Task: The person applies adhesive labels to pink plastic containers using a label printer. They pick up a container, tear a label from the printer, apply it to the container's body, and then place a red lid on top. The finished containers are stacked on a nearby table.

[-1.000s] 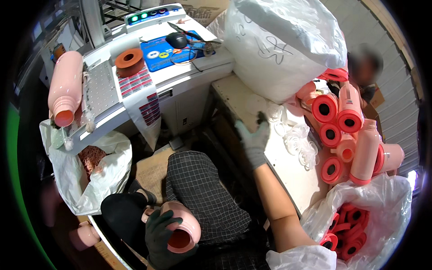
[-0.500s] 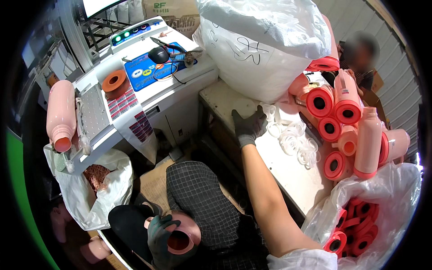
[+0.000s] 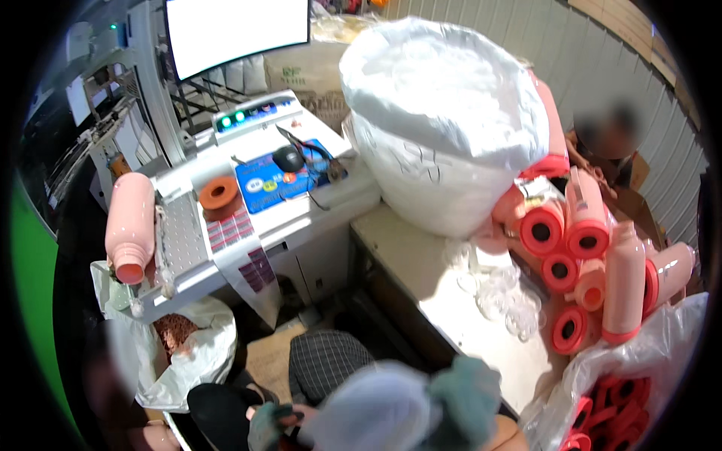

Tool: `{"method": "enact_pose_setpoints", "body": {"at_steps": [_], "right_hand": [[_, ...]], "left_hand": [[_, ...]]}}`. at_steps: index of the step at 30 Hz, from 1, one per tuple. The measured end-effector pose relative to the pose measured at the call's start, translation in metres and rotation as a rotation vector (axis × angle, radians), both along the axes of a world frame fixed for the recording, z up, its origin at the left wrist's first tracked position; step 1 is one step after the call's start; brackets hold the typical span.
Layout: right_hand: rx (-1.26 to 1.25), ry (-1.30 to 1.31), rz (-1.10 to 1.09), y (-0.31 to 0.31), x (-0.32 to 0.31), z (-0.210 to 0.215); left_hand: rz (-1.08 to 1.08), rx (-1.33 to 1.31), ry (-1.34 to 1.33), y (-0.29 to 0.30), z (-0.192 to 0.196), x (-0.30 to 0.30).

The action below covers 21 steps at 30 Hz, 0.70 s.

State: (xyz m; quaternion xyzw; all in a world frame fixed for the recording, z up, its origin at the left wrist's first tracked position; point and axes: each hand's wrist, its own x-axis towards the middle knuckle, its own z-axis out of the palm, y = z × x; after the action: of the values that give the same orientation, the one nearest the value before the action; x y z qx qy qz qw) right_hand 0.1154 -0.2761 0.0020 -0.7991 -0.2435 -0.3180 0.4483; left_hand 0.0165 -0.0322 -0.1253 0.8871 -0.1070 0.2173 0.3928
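my left hand (image 3: 265, 427), in a grey-green glove, was curled on a pink, rounded bottle (image 3: 304, 415), mostly hidden, left of the off-white, flat-topped workbench (image 3: 410, 255). my gloved right hand (image 3: 468, 398), blurred, seemed closed on the right side of a translucent, whitish round piece (image 3: 368, 413), just off the workbench's left edge. bare room ran along that edge and across the near end; loose translucent plastic rings (image 3: 502, 292) filled the middle, while glossy pink bottles with red ends (image 3: 623, 278) crowded the workbench's right side.
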Motion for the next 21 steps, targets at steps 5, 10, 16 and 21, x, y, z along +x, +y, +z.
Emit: {"method": "enact_pose_setpoints", "body": {"at_steps": [5,10,16,21], "right_hand": [[-0.110,0.264,0.131,0.019,0.004,-0.077],[0.150,0.720,-0.120,-0.028,-0.007,-0.227],[0.689,1.581,0.026,-0.087,0.053,-0.340],[-1.016,0.929,-0.116,-0.113,0.082,-0.347]], "left_hand": [[0.045,-0.093,0.199,0.017,0.000,-0.021],[-0.066,-0.043,0.157,0.009,0.012,-0.012],[-0.043,-0.136,0.184,0.021,0.001,-0.015],[-0.028,-0.120,0.159,0.026,0.007,-0.002]]}}
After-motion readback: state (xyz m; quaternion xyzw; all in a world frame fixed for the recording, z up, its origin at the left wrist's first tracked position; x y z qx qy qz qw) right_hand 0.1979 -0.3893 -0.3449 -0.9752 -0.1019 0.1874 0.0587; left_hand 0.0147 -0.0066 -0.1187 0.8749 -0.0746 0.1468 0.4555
